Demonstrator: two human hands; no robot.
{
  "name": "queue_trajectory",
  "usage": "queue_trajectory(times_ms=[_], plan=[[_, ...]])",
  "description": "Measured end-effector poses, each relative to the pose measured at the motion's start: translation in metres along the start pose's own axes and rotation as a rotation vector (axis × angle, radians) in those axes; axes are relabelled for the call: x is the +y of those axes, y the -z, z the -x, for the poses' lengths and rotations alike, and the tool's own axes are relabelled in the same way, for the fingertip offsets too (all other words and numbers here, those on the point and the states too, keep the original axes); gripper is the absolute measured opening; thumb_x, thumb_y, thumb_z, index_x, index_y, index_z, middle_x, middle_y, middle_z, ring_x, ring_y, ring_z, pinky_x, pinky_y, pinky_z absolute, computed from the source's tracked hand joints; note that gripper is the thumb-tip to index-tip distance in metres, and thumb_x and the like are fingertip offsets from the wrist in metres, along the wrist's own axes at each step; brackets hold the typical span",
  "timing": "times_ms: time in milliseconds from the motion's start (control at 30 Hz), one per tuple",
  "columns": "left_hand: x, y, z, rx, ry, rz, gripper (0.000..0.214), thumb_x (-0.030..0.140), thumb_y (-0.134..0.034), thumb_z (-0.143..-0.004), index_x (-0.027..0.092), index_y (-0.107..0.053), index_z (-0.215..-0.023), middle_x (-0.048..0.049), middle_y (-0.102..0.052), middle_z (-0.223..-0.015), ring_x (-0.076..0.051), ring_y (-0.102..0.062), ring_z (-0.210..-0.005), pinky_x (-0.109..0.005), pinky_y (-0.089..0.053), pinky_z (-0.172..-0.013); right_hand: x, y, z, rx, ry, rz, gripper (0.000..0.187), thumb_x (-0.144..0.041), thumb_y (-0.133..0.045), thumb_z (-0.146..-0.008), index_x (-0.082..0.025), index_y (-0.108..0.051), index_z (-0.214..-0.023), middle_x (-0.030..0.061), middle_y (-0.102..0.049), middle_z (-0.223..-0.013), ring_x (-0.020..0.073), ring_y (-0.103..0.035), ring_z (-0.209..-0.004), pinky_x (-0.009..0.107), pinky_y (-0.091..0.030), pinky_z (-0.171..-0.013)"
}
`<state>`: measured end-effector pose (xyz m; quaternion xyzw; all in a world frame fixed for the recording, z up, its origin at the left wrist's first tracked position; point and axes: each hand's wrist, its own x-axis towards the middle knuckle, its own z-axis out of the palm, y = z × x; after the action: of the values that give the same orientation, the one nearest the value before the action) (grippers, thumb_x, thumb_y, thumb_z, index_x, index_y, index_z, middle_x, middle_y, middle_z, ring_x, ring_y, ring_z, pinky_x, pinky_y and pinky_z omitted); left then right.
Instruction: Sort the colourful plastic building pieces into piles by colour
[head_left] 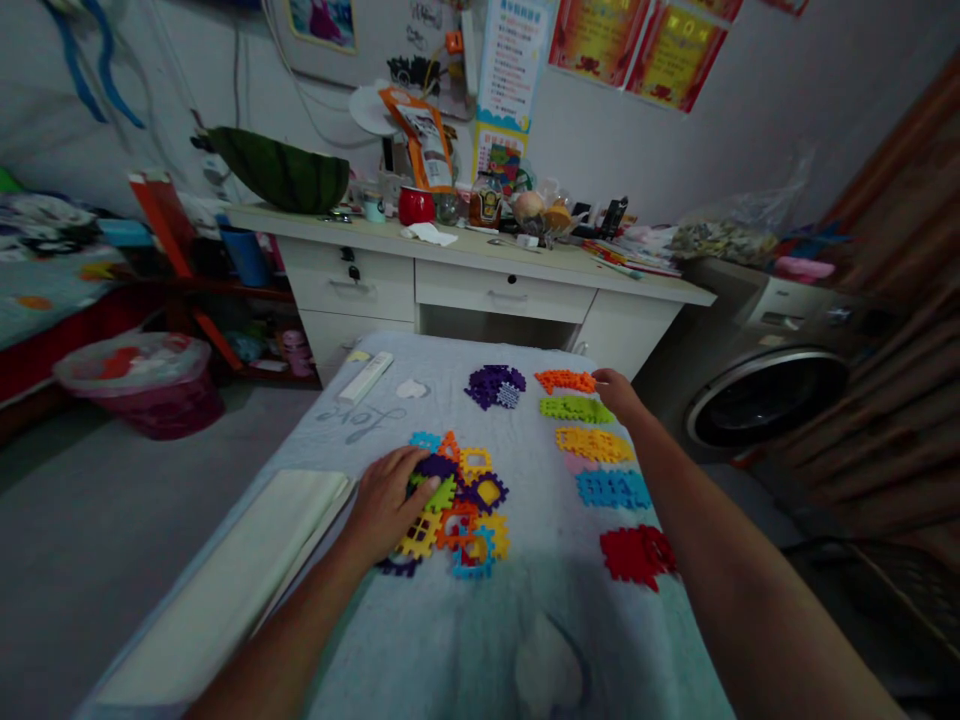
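Note:
My left hand [391,497] lies over a mixed pile of notched plastic building tiles, its thumb apart from the fingers and resting on a green tile [442,494]. Around it are a purple tile [486,491], a yellow tile [420,535] and a blue tile [474,566]. My right hand [616,392] reaches to the far right, fingertips together at the end of a row of orange tiles [564,381]. Below that row lie green tiles [576,409], yellow tiles [594,444], blue tiles [613,489] and red tiles [637,556]. Purple tiles [495,386] form a separate group.
A pale cloth [555,640] covers the table. Along its left side lie a folded white sheet [225,590] and a white strip-like object [366,377]. Behind stands a cluttered white desk [345,290], with a washing machine [750,360] at right and a pink bin [146,390] at left.

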<state>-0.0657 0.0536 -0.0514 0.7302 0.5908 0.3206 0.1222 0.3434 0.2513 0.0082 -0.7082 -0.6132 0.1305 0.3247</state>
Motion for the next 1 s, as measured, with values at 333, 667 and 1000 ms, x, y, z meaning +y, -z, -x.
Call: queue_trajectory(times_ms=[333, 667, 1000], plan=[[0.000, -0.002, -0.002, 0.062, 0.030, 0.014, 0.039, 0.045, -0.043, -0.092, 0.020, -0.061, -0.116, -0.0091, -0.060, -0.121, -0.024, -0.054, -0.117, -0.043, -0.041, -0.104, -0.091, -0.023, 0.124, -0.287, 0.311, -0.269, 0.028, -0.020, -0.052, -0.081, -0.018, -0.062, -0.108, 0.0076, -0.067, -0.108, 0.0167, -0.063, -0.090, 0.034, -0.050, -0.085], [0.000, -0.003, 0.000, -0.003, 0.047, -0.073, 0.041, 0.045, -0.041, -0.093, 0.020, -0.060, -0.120, -0.0113, -0.056, -0.130, -0.027, -0.050, -0.124, -0.046, -0.038, -0.108, -0.127, -0.082, 0.183, -0.558, 0.526, 0.099, 0.044, -0.015, -0.059, -0.079, -0.015, -0.058, -0.123, 0.0129, -0.061, -0.123, 0.0231, -0.055, -0.113, 0.038, -0.038, -0.101], [0.000, -0.002, 0.000, -0.015, 0.061, -0.094, 0.043, 0.047, -0.040, -0.093, 0.021, -0.061, -0.121, -0.0117, -0.055, -0.131, -0.027, -0.049, -0.125, -0.047, -0.037, -0.108, -0.099, -0.043, 0.160, -0.402, 0.504, 0.081, 0.045, -0.014, -0.065, -0.077, -0.016, -0.058, -0.121, 0.0112, -0.059, -0.123, 0.0217, -0.054, -0.114, 0.036, -0.039, -0.101]])
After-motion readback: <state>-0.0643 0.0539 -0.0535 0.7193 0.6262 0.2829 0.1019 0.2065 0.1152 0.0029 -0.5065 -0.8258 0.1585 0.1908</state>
